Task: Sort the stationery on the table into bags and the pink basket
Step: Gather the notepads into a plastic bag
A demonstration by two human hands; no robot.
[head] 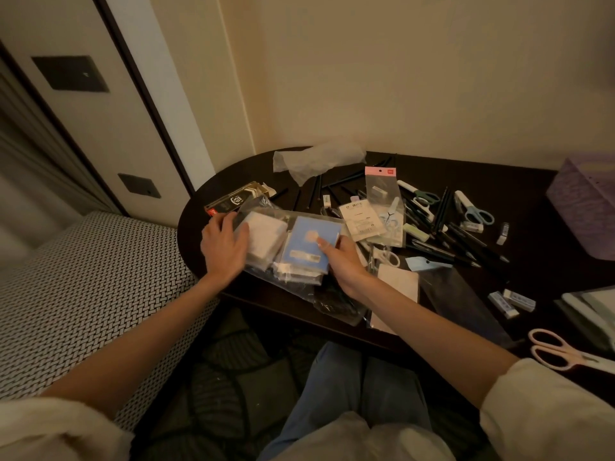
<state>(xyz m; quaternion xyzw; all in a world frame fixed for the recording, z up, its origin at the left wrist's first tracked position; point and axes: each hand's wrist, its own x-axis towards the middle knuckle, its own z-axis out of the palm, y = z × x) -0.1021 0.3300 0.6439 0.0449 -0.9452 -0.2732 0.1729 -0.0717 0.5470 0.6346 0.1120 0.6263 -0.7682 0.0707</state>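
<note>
On the dark tabletop [519, 181], a clear bag [283, 257] holds a blue pad [309, 244] and white packets. The left hand [224, 247] lies flat on it, fingers spread; the right hand [342, 261] pinches the blue pad. The basket [585, 207] sits far right.

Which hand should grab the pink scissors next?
Right. The pink scissors lie at the table's near right edge, beside the right forearm; the left hand rests on the clear bag far left.
</note>
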